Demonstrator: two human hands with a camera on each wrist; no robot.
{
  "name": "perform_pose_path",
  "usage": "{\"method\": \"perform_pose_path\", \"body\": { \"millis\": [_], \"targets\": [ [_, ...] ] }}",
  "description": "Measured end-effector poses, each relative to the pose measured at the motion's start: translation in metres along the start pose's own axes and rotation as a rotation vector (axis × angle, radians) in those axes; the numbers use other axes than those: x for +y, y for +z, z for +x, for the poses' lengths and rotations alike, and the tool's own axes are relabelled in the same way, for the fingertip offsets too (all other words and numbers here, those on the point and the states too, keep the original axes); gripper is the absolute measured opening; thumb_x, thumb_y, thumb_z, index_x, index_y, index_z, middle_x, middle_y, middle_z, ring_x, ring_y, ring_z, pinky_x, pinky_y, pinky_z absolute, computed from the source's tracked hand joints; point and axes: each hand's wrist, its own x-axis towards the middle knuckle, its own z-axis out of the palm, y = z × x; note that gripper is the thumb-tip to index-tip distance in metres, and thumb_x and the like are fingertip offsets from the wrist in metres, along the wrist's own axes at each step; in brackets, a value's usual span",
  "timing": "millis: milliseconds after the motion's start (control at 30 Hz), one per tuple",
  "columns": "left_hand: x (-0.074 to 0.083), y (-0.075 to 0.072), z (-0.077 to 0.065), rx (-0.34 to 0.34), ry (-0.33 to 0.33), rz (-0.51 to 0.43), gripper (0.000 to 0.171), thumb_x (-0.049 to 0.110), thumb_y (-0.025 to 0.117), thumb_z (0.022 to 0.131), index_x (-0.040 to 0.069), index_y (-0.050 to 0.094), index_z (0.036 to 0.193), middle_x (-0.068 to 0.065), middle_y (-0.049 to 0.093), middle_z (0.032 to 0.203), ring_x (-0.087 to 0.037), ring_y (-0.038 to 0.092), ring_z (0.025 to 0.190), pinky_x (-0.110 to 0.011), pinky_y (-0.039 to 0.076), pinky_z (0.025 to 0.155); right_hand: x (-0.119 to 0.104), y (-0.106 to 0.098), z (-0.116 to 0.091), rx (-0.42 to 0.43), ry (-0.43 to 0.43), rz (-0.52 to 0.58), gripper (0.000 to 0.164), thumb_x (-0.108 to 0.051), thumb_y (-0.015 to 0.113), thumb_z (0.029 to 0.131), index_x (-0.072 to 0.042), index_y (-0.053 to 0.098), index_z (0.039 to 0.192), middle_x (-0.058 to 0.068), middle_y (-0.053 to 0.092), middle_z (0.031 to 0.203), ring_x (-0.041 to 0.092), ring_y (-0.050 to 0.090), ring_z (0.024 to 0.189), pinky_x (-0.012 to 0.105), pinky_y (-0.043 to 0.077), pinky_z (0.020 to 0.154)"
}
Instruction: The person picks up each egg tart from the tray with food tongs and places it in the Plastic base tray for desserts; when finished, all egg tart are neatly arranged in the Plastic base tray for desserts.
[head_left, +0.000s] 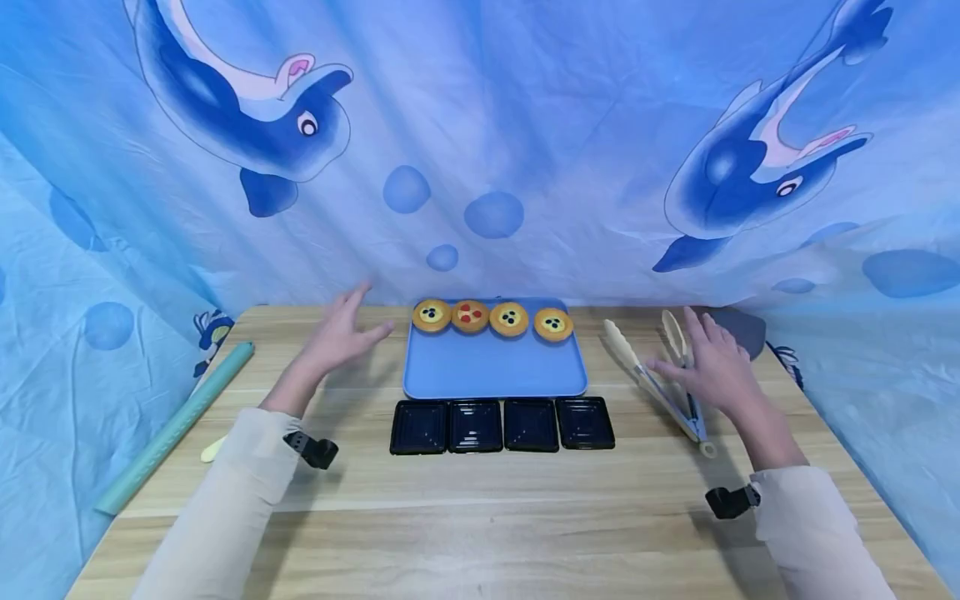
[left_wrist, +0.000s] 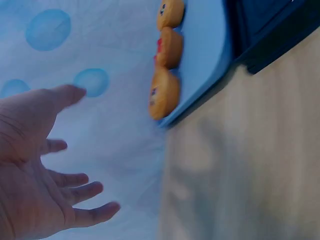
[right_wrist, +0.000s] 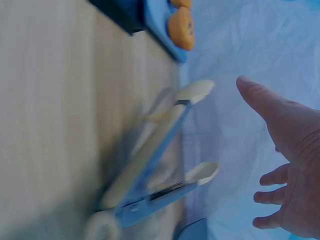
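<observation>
Over the table left of the blue tray [head_left: 495,371], my left hand [head_left: 341,337] hovers with fingers spread, holding nothing. In the left wrist view that hand [left_wrist: 35,165] shows its palm and extended fingers apart from the tarts [left_wrist: 165,95]. My right hand [head_left: 716,362] is raised over a pair of tongs [head_left: 621,343] with cream tips, its fingers extended. Seen from the right wrist, the spread tongs [right_wrist: 150,157] lie apart from the hand [right_wrist: 295,160]. Several small tarts [head_left: 508,319] line the tray's far edge, one with red topping, the others with dark berries.
Several square black trays [head_left: 530,425] stand in a row before the blue tray. A teal roll [head_left: 176,429] lies along the table's left edge. Near the left sleeve is a pale rounded end [head_left: 212,450]. A dark grey object [head_left: 738,329] sits behind the right hand. Dolphin-print cloth [head_left: 570,150] hangs behind.
</observation>
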Motion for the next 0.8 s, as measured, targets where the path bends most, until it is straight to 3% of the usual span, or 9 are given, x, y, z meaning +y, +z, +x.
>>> {"method": "perform_pose_path", "body": {
  "millis": [167, 233, 367, 467, 567, 800],
  "targets": [
    [-0.012, 0.023, -0.001, -0.047, -0.1, -0.249, 0.089, 0.033, 0.064, 0.097, 0.006, 0.007, 0.159, -0.034, 0.022, 0.154, -0.051, 0.036, 0.133, -0.062, 0.039, 0.106, 0.01, 0.015, -0.007, -0.052, 0.05, 0.018, 0.119, -0.063, 0.069, 0.084, 0.011, 0.006, 0.153, 0.045, 0.02, 0.148, 0.066, 0.028, 0.126, 0.079, 0.033, 0.095],
    [-0.015, 0.031, -0.002, -0.071, -0.16, -0.348, 0.088, 0.031, 0.065, 0.097, 0.005, 0.007, 0.159, -0.035, 0.027, 0.151, -0.05, 0.044, 0.128, -0.058, 0.049, 0.099, 0.014, 0.022, -0.009, -0.063, 0.073, 0.021, 0.123, -0.066, 0.069, 0.082, 0.013, 0.007, 0.152, 0.044, 0.022, 0.147, 0.064, 0.032, 0.125, 0.077, 0.039, 0.091],
    [-0.016, 0.045, -0.002, -0.088, -0.262, -0.466, 0.084, 0.025, 0.063, 0.097, -0.001, 0.01, 0.157, -0.035, 0.034, 0.146, -0.048, 0.055, 0.115, -0.046, 0.06, 0.084, 0.019, 0.036, -0.013, -0.043, 0.103, 0.027, 0.124, -0.067, 0.072, 0.078, 0.018, 0.016, 0.149, 0.043, 0.04, 0.136, 0.057, 0.051, 0.11, 0.067, 0.05, 0.077],
    [-0.015, 0.055, -0.002, -0.086, -0.319, -0.516, 0.078, 0.021, 0.062, 0.098, -0.006, 0.016, 0.154, -0.033, 0.04, 0.141, -0.045, 0.059, 0.109, -0.038, 0.062, 0.077, 0.019, 0.043, -0.015, -0.033, 0.154, 0.046, 0.115, -0.067, 0.074, 0.075, 0.017, 0.031, 0.141, 0.034, 0.057, 0.106, 0.044, 0.059, 0.081, 0.053, 0.052, 0.06],
    [-0.012, 0.063, -0.003, -0.084, -0.343, -0.554, 0.071, 0.014, 0.061, 0.097, -0.012, 0.022, 0.151, -0.033, 0.044, 0.135, -0.041, 0.059, 0.108, -0.035, 0.062, 0.076, 0.017, 0.048, -0.014, -0.053, 0.232, 0.066, 0.112, -0.071, 0.073, 0.073, 0.016, 0.036, 0.134, 0.021, 0.055, 0.083, 0.031, 0.053, 0.064, 0.041, 0.046, 0.049],
    [-0.007, 0.075, -0.007, -0.079, -0.323, -0.585, 0.057, 0.002, 0.059, 0.092, -0.019, 0.037, 0.14, -0.029, 0.052, 0.12, -0.029, 0.063, 0.09, -0.033, 0.063, 0.071, 0.012, 0.056, -0.013, -0.088, 0.35, 0.106, 0.108, -0.076, 0.072, 0.07, 0.014, 0.043, 0.124, 0.022, 0.056, 0.084, 0.03, 0.053, 0.064, 0.037, 0.042, 0.044]
  ]
}}
